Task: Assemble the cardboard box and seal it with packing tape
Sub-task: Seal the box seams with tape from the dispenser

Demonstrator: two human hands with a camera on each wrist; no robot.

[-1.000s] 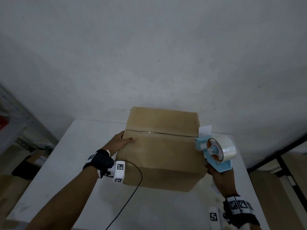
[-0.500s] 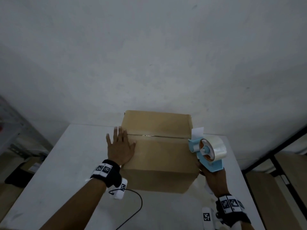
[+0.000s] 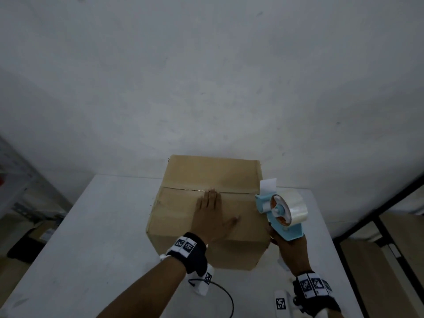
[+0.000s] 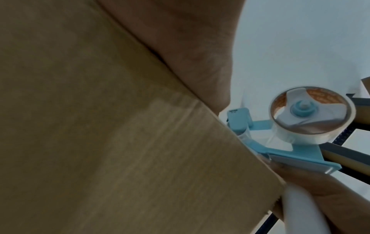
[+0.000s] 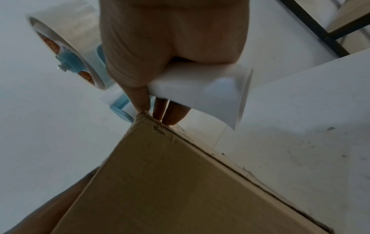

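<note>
A brown cardboard box (image 3: 183, 216) stands on the white table (image 3: 96, 237), its top flaps folded down and meeting at a centre seam. My left hand (image 3: 212, 216) lies flat on the near flap, fingers straight and reaching the seam. My right hand (image 3: 289, 251) grips the white handle of a light-blue tape dispenser (image 3: 282, 216) with a clear roll, held at the box's right edge beside the seam. In the left wrist view the dispenser (image 4: 300, 126) sits against the box (image 4: 100, 142) edge. The right wrist view shows my fingers (image 5: 156, 47) curled around the handle above the box (image 5: 170, 182) corner.
A bare white wall stands right behind the box. A black cable (image 3: 227, 299) trails over the table near my left wrist. Metal shelving (image 3: 20, 187) is at the far left, and a black-framed unit (image 3: 376, 216) stands beyond the table's right edge.
My left hand moved from the box's left edge onto the top and slid right to the middle of the near flap. The dispenser has stayed at the box's right edge.
</note>
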